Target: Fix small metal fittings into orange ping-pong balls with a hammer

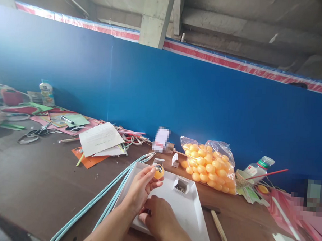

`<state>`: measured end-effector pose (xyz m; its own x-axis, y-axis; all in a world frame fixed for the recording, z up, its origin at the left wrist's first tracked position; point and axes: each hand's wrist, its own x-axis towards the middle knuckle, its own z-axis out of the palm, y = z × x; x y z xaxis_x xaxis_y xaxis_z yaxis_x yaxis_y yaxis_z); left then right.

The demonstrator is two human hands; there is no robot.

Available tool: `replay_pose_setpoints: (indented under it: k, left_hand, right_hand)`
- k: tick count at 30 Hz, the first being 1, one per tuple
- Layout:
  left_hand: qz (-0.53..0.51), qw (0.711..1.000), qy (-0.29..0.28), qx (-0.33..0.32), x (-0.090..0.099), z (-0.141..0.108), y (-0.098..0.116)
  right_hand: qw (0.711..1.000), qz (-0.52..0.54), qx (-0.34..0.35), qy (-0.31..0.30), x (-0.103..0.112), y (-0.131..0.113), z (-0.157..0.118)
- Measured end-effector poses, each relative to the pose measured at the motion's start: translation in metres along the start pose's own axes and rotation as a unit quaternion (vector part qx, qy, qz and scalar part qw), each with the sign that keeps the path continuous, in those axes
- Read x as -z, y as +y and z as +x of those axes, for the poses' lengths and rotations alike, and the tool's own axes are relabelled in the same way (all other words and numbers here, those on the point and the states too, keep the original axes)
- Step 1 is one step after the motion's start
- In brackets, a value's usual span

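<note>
My left hand (pixel 144 184) is closed round a small orange ball (pixel 158 174), raised above a shallow white box lid (pixel 173 202). A dark, shiny patch shows on the ball's upper side; I cannot tell what it is. Lower and nearer to me, my right hand (pixel 160 217) is over the lid with its fingers curled in a pinch. Something small and dark shows at its fingertips, too hidden to name. Inside the lid, at its far right, stands a small open white carton (pixel 181 186) with small metallic pieces in it.
A clear bag of orange balls (pixel 209 166) stands behind the lid. Light-blue cords (pixel 97 198) run along its left. To the right lies a hammer (pixel 220 229). Papers (pixel 100 139) and scissors (pixel 38 131) cover the left side. A blue partition (pixel 178 96) closes off the back.
</note>
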<state>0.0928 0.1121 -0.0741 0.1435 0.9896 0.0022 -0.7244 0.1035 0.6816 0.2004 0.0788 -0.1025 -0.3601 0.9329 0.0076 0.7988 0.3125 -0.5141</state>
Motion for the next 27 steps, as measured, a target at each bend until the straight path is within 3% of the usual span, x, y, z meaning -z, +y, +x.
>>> replay_pose_setpoints:
  k: [5, 8, 11, 16, 27]
  left_hand:
    - [-0.003, 1.0, 0.005, 0.005, 0.001, 0.0, 0.0]
    - [-0.003, 1.0, -0.008, 0.011, 0.0, 0.0, 0.002]
    - [0.007, 1.0, 0.001, 0.013, -0.003, -0.002, 0.004]
    - [0.026, 0.999, 0.02, 0.0, -0.007, -0.003, 0.004]
    - [0.054, 0.998, 0.014, 0.037, -0.002, 0.0, 0.0]
  right_hand:
    - [0.999, 0.007, -0.007, 0.049, 0.006, 0.001, 0.002]
    - [0.988, 0.122, -0.025, 0.091, 0.014, 0.004, 0.002]
    - [0.954, 0.268, -0.043, 0.129, 0.025, 0.006, 0.001]
    - [0.902, 0.364, -0.043, 0.228, 0.043, 0.005, -0.005]
    - [0.776, 0.603, -0.037, 0.181, 0.05, 0.011, -0.007]
